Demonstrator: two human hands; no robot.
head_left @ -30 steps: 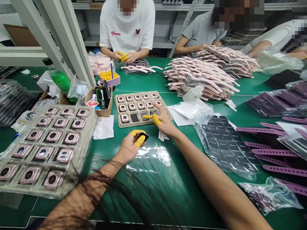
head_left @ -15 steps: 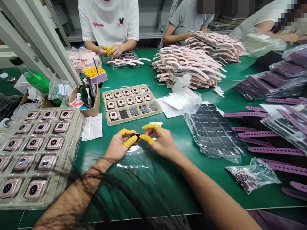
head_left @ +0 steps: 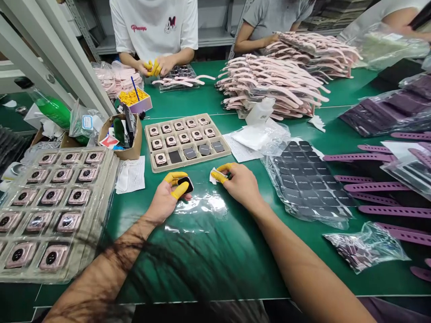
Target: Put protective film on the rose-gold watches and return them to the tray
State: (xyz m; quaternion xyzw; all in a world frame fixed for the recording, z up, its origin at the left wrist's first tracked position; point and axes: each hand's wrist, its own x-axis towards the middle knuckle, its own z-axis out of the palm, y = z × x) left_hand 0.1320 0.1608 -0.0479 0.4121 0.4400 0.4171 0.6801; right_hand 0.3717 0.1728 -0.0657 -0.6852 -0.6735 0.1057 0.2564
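Yellow finger cots cover the thumb and a finger of each hand. My left hand grips a smartwatch case by its edges, dark screen side up. Pinched in my right hand is a small white cloth, to the right of the watch and apart from it. Beneath both hands lies a clear plastic sheet on the green table. Just beyond them sits a beige tray holding pink watch cases and a few dark square pieces, with one dark bare slot in its front row.
Stacked trays of pink watches stand at the left, beside a cardboard box. Black square cards in plastic, purple straps and a bag of small parts lie right. A co-worker works opposite, near piled pink straps.
My right hand has moved away from the watch and now pinches the white cloth that lay on the table. My left hand has tilted the watch so its screen shows.
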